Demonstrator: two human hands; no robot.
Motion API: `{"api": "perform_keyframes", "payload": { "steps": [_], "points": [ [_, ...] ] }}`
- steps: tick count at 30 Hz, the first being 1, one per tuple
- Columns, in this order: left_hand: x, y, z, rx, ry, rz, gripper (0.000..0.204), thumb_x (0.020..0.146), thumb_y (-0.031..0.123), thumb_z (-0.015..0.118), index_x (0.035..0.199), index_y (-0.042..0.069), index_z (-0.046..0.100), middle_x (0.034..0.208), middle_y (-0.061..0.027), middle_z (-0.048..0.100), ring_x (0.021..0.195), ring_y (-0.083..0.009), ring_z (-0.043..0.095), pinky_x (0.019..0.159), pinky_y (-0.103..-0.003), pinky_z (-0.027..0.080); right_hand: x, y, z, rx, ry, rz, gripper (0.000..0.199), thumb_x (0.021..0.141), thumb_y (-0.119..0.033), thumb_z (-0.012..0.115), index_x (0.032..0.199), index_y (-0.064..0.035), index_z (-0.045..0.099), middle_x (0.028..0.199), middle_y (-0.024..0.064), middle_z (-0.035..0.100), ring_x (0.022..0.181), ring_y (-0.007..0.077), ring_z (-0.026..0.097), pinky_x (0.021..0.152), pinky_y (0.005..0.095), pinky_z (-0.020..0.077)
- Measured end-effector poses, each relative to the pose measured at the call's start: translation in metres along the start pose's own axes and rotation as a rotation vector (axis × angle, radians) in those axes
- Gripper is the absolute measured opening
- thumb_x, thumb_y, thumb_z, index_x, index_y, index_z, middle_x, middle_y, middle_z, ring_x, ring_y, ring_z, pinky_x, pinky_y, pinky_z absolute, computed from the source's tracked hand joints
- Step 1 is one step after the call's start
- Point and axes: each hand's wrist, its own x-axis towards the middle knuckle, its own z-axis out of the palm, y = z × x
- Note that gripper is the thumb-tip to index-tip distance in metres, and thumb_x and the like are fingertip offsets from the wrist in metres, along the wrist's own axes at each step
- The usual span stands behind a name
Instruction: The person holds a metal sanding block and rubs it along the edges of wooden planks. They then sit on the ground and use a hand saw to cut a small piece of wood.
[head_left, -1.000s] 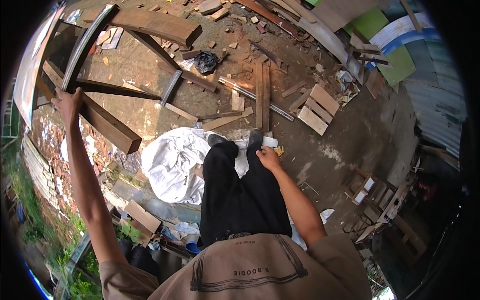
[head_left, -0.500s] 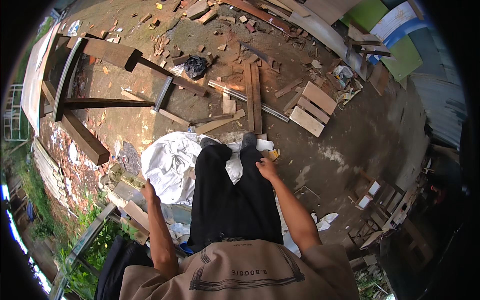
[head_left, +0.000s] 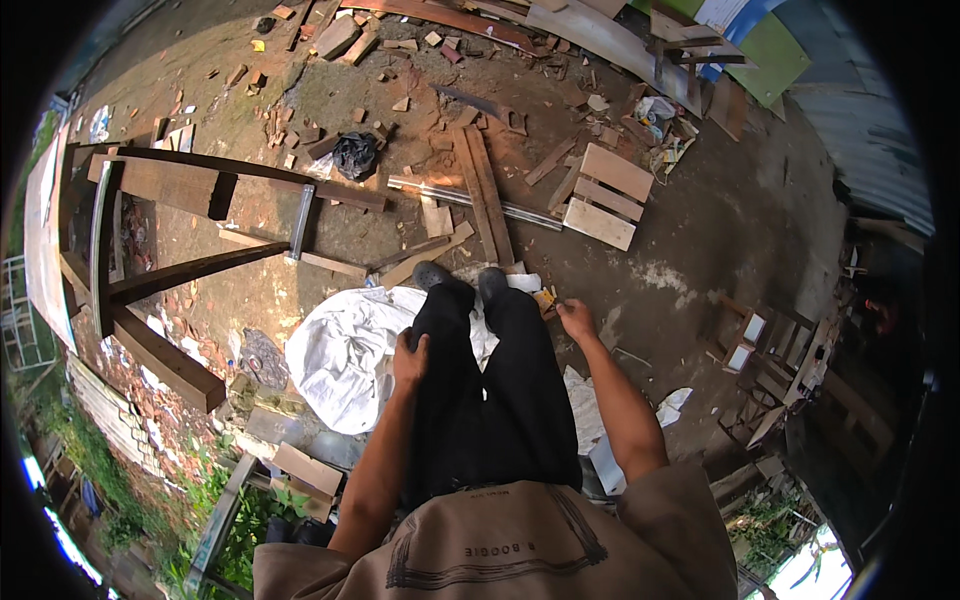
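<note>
My left hand point(head_left: 411, 360) rests against the side of my black-trousered left knee point(head_left: 440, 325), its thumb and fingers apart. Out past my right knee, my right hand point(head_left: 576, 322) hangs with loosely bent fingers and nothing visible in it. Just beyond its fingertips, a small yellow packet point(head_left: 543, 300) lies beside my right shoe point(head_left: 491, 285). A large crumpled white cloth or sack point(head_left: 345, 355) spreads on the ground to the left of my legs and partly behind them.
A heavy wooden frame point(head_left: 170, 190) with metal strips stands at left. Ahead lie two long boards point(head_left: 484, 195), a metal bar point(head_left: 530, 212), a handsaw point(head_left: 512, 120), a slatted wood panel point(head_left: 608, 195) and a black plastic bag point(head_left: 355, 155). Wooden chairs point(head_left: 765, 345) stand at right.
My left hand has come in from beyond the white cloth to my left knee. My right hand has left my right knee and moved outward. The view has shifted slightly.
</note>
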Motion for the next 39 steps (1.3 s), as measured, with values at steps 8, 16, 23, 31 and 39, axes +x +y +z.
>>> {"api": "perform_keyframes", "payload": {
  "steps": [8,16,23,31,39],
  "points": [
    [0.043,0.048,-0.031,0.106,-0.143,0.016,0.062,0.093,0.041,0.063,0.131,-0.008,0.053,0.122,-0.0281,0.064,0.118,-0.0357,0.061,0.101,-0.039,0.047,0.030,-0.126,-0.016,0.118,0.139,-0.161,0.039,0.093,-0.031,0.065,0.120,-0.0030,0.065,0.115,0.0169,0.070,0.108,0.0287,0.067,0.092,0.0372,0.0521],
    [0.108,0.133,0.019,0.076,-0.165,0.036,0.057,0.091,0.043,0.061,0.124,-0.004,0.059,0.119,-0.0247,0.066,0.115,-0.0369,0.063,0.099,-0.041,0.048,0.116,-0.224,-0.072,0.126,0.052,-0.306,0.033,0.092,-0.028,0.067,0.115,-0.0038,0.068,0.108,0.0150,0.072,0.103,0.0271,0.069,0.090,0.0356,0.0524],
    [0.214,0.210,0.127,-0.187,-0.122,-0.124,0.058,0.092,0.040,0.063,0.126,-0.008,0.058,0.116,-0.0264,0.068,0.111,-0.0338,0.066,0.096,-0.038,0.049,0.307,-0.251,-0.091,-0.033,-0.079,-0.177,0.030,0.094,-0.026,0.064,0.119,-0.0091,0.067,0.116,0.0134,0.070,0.111,0.0292,0.065,0.094,0.0396,0.0521],
    [0.388,0.222,0.336,-0.559,-0.092,-0.371,0.052,0.096,0.035,0.063,0.126,-0.007,0.057,0.111,-0.0177,0.069,0.103,-0.0238,0.066,0.092,-0.033,0.049,0.591,-0.280,-0.072,-0.248,-0.129,-0.125,0.027,0.095,-0.024,0.061,0.119,-0.0122,0.067,0.116,0.0121,0.069,0.109,0.0325,0.064,0.092,0.0434,0.0519],
    [0.498,0.255,0.424,-0.690,-0.104,-0.467,0.039,0.098,0.029,0.063,0.123,0.000,0.057,0.108,-0.0077,0.066,0.095,-0.0136,0.061,0.086,-0.028,0.048,0.797,-0.274,-0.004,-0.242,-0.045,-0.399,0.029,0.094,-0.014,0.063,0.122,-0.0070,0.063,0.111,0.0144,0.071,0.102,0.0336,0.066,0.088,0.0448,0.0520]
  ]
}}
